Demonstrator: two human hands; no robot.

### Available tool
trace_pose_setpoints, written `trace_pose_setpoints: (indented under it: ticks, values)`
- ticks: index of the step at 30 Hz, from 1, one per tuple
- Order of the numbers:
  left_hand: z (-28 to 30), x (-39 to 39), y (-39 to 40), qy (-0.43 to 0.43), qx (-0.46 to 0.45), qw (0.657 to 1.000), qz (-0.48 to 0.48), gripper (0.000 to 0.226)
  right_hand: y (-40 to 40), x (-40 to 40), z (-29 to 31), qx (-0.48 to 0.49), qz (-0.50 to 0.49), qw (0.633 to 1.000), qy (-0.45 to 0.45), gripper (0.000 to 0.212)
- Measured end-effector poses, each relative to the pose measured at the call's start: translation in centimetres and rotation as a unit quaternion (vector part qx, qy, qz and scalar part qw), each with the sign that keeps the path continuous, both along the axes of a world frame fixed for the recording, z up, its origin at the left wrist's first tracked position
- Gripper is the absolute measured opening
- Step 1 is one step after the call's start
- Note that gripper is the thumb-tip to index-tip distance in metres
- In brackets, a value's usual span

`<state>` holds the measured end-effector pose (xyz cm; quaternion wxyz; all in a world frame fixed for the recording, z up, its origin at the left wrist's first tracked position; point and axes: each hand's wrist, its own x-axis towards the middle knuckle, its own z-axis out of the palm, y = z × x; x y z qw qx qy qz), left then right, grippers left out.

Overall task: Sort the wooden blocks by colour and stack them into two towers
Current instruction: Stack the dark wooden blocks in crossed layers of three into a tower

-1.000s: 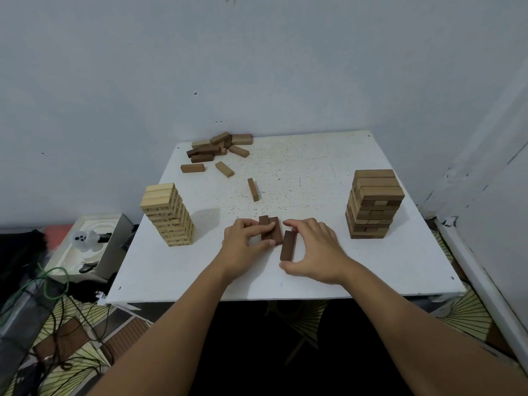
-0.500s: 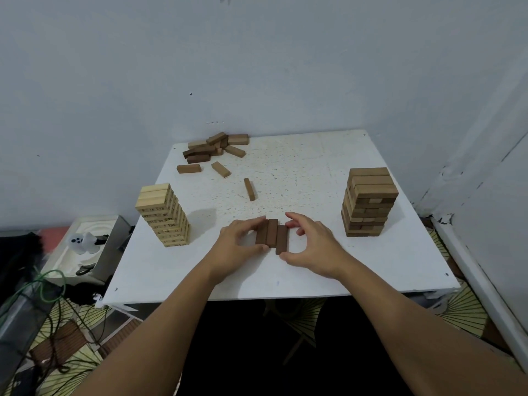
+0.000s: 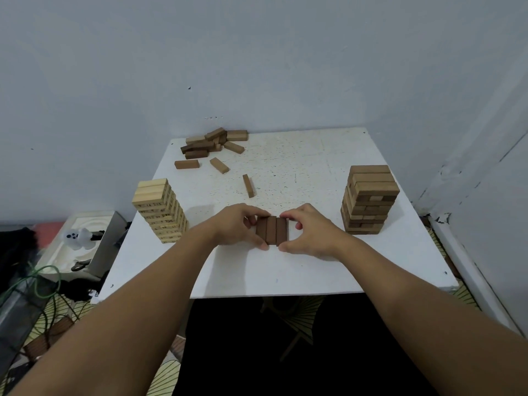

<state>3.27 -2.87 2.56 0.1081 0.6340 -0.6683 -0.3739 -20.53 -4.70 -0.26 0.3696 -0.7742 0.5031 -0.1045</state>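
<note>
i see my left hand (image 3: 237, 228) and right hand (image 3: 310, 234), fingers curled, pinching three dark brown blocks (image 3: 271, 230) side by side, near middle of the white counter (image 3: 314, 270)

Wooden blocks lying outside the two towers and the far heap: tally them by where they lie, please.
Dark brown wooden blocks side by side in the near row: 3
Brown wooden blocks lying singly mid-table: 3
Total: 6

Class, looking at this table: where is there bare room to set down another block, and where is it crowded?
Bare: the far right corner behind the brown tower, and the near strip in front of both hands. Crowded: the far left corner with the loose pile, and the middle, where the hands press three dark blocks together.
</note>
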Motion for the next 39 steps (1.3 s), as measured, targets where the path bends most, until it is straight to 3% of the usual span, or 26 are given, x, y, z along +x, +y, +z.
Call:
trace_pose_setpoints:
  ticks: [11,17,23,32,39]
  values:
    - [-0.9,-0.3,1.7,0.095,-0.021,0.995,0.033,0.064,-0.9,0.2,0.5,0.012,0.022,0.999,0.022,0.076]
    - [-2.1,0.1,2.2,0.102,-0.032,0.992,0.073,0.096,-0.4,-0.2,-0.3,0.025,0.003,0.999,-0.022,0.083]
    - [-2.6,0.0,2.1,0.106,-0.057,0.990,0.069,0.078,-0.1,-0.1,-0.4,0.016,-0.005,0.999,-0.033,0.082]
    - [-2.7,0.0,2.0,0.113,-0.061,0.989,0.070,0.071,0.2,0.2,-0.3,0.001,-0.016,1.000,-0.018,0.076]
    - [-1.0,0.2,2.7,0.125,-0.068,0.988,0.065,0.073,0.4,0.4,1.0,-0.006,-0.004,0.998,-0.068,0.076]
